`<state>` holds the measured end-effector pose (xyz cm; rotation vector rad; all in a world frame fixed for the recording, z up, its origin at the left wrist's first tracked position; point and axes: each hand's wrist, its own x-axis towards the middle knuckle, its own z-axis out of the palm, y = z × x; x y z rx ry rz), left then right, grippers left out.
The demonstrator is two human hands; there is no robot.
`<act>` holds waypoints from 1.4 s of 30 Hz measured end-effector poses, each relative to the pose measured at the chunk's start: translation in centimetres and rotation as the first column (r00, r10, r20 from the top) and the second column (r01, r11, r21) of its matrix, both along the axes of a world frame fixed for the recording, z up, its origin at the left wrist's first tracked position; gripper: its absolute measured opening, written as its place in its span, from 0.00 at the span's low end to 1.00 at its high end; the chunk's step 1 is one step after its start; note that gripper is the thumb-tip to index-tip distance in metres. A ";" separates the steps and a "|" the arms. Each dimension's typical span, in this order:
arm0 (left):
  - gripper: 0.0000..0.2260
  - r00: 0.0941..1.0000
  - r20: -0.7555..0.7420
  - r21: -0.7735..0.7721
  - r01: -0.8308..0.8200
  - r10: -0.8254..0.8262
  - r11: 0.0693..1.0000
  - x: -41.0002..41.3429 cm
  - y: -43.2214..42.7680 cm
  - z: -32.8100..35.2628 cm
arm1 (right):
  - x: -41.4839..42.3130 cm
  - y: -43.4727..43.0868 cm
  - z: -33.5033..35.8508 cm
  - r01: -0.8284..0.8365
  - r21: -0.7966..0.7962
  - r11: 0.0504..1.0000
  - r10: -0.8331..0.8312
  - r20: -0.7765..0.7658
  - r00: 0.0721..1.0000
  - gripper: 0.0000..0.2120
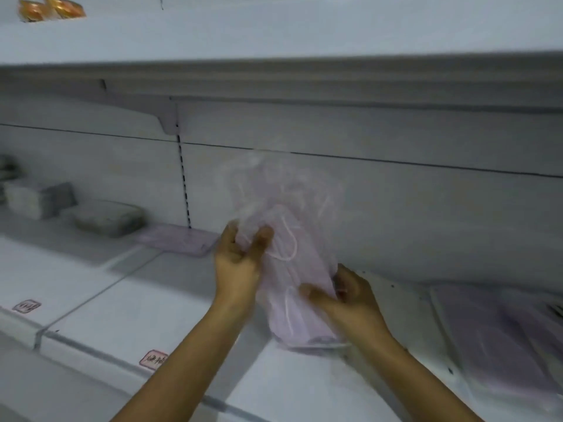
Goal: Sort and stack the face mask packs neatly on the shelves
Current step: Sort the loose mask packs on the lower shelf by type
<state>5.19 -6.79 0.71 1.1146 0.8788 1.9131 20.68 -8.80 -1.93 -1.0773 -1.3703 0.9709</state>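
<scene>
A clear plastic pack of pale purple face masks [291, 269] stands on end over the white shelf [158, 300], its loose top flopping upward. My left hand [240, 263] grips its upper left side, thumb and fingers curled on the plastic. At the pack's lower right, my right hand [344, 295] holds it with curled fingers. Another purple pack [179, 240] lies flat on the shelf to the left. More purple packs [499, 339] lie spread at the right. The picture is blurred by motion.
Grey and white mask packs [106, 217] and a white stack [36, 196] sit at the far left. The upper shelf [274, 41] overhangs, with orange packets [50, 9] on it. Pink price labels [154, 357] mark the shelf's front edge.
</scene>
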 end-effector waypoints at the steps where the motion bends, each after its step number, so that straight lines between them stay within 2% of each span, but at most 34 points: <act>1: 0.06 0.994 0.097 -0.003 0.056 -0.055 0.998 -1.6 0.7 0.2 | -0.7 0.4 0.0 -0.023 -0.025 0.999 0.023 0.003 1.000 0.08; 4: 0.20 0.895 0.378 -0.021 0.263 -0.236 0.965 -5.7 2.8 -0.5 | -3.7 1.9 -0.2 -0.084 -0.090 0.992 0.073 -0.115 0.991 0.12; 7: 0.29 0.824 0.435 -0.059 0.428 -0.363 0.902 -8.8 4.4 -2.3 | -7.4 4.2 -0.3 0.046 -0.085 0.995 -0.058 -0.142 0.988 0.11; 9: 0.38 0.805 0.396 -0.082 0.510 -0.442 0.856 -10.7 4.7 -3.4 | -9.3 5.4 0.0 0.145 -0.004 0.989 -0.145 -0.010 0.989 0.10; 11: 0.36 0.842 0.360 -0.122 0.471 -0.403 0.874 -13.9 5.5 -4.2 | -10.0 6.4 0.5 0.152 0.139 0.979 -0.172 0.149 0.974 0.10; 13: 0.33 0.909 0.272 -0.168 0.368 -0.316 0.915 -17.6 6.7 -4.6 | -10.0 6.9 1.2 0.126 0.238 0.963 -0.192 0.279 0.941 0.10; 15: 0.33 0.967 0.102 -0.262 0.254 -0.235 0.931 -21.2 8.3 -4.4 | -10.0 7.3 1.5 0.110 0.287 0.952 -0.214 0.361 0.907 0.12; 17: 0.41 0.952 -0.025 -0.271 0.287 -0.305 0.919 -23.8 9.7 -4.5 | -10.6 7.6 1.3 0.116 0.299 0.947 -0.242 0.428 0.871 0.13; 19: 0.48 0.866 -0.280 -0.314 0.326 -0.415 0.892 -25.3 10.3 -5.1 | -11.5 7.5 0.4 0.108 0.234 0.966 -0.211 0.480 0.851 0.11; 21: 0.44 0.722 -0.519 -0.346 0.311 -0.457 0.885 -25.5 10.2 -6.0 | -12.3 7.0 -1.1 0.146 0.141 0.979 -0.194 0.428 0.883 0.15; 22: 0.42 0.694 -0.541 -0.343 0.334 -0.475 0.878 -25.2 10.2 -6.7 | -12.4 6.9 -1.9 0.205 0.116 0.972 -0.233 0.335 0.913 0.17; 24: 0.37 0.730 -0.409 -0.373 0.413 -0.547 0.830 -24.3 9.8 -7.8 | -13.0 6.4 -3.3 0.343 0.079 0.936 -0.352 0.157 0.923 0.14; 25: 0.33 0.740 -0.373 -0.373 0.432 -0.559 0.821 -23.5 9.4 -7.9 | -13.5 6.3 -3.8 0.393 0.065 0.917 -0.398 0.130 0.908 0.12; 28: 0.18 0.738 -0.445 -0.316 0.400 -0.507 0.860 -22.0 9.0 -7.3 | -15.1 6.6 -3.3 0.502 0.006 0.865 -0.502 0.038 0.864 0.02; 29: 0.17 0.740 -0.458 -0.314 0.384 -0.493 0.868 -22.2 9.2 -6.7 | -15.4 7.0 -2.6 0.547 -0.030 0.837 -0.548 -0.018 0.837 0.02; 31: 0.21 0.718 -0.508 -0.301 0.370 -0.476 0.879 -23.2 10.0 -6.1 | -15.4 7.7 -2.0 0.603 -0.114 0.790 -0.612 -0.071 0.788 0.11; 33: 0.26 0.683 -0.468 -0.365 0.428 -0.560 0.827 -24.2 10.2 -6.4 | -15.5 7.9 -2.5 0.584 -0.226 0.780 -0.617 -0.119 0.778 0.17; 35: 0.18 0.635 -0.405 -0.443 0.493 -0.658 0.749 -24.1 9.2 -6.6 | -16.4 7.6 -2.9 0.540 -0.324 0.777 -0.608 -0.160 0.778 0.19; 36: 0.15 0.630 -0.415 -0.449 0.486 -0.657 0.750 -24.0 8.8 -6.6 | -16.9 7.6 -2.6 0.539 -0.323 0.778 -0.608 -0.167 0.776 0.22; 37: 0.14 0.651 -0.420 -0.430 0.471 -0.633 0.770 -23.8 8.9 -6.3 | -17.3 7.7 -2.1 0.560 -0.280 0.780 -0.615 -0.175 0.769 0.24; 39: 0.13 0.713 -0.510 -0.349 0.339 -0.480 0.874 -24.2 10.3 -5.4 | -17.8 8.3 -0.5 0.615 -0.167 0.771 -0.637 -0.193 0.746 0.30; 41: 0.18 0.692 -0.620 -0.325 0.203 -0.370 0.924 -25.4 11.6 -4.8 | -18.3 8.6 0.4 0.635 -0.127 0.762 -0.647 -0.191 0.738 0.32; 42: 0.23 0.672 -0.639 -0.346 0.184 -0.375 0.920 -26.1 12.1 -5.0 | -18.4 8.7 0.1 0.637 -0.140 0.758 -0.652 -0.164 0.740 0.31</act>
